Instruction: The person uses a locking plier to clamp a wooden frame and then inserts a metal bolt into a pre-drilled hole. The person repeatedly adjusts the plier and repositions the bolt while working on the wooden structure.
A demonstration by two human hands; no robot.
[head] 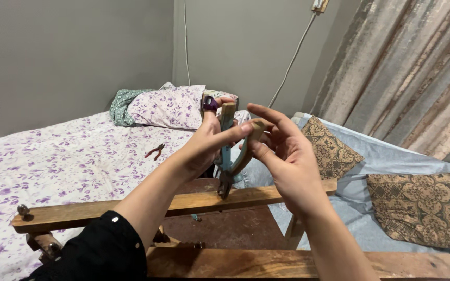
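Bedroom walls of plain grey close the scene behind a bed, with a wooden frame (246,196) nearest at six o'clock, its bars crossing below the hands. Above the upper bar both hands meet on a pair of pliers (230,161) standing upright, nose down and touching the bar. The left hand (204,143), wearing a purple thimble (209,103) on one fingertip, is closed round the pale blue handle, which runs up through its grip. The right hand (277,151) pinches the other handle near its top between thumb and fingers, the remaining fingers spread loosely; how firmly it holds I cannot quite tell. Farther off at ten o'clock a second small pair of red pliers (155,151) lies on the flowered sheet (53,156). Two patterned cushions (420,208) sit at three o'clock, and a flowered pillow (167,106) rests at twelve.
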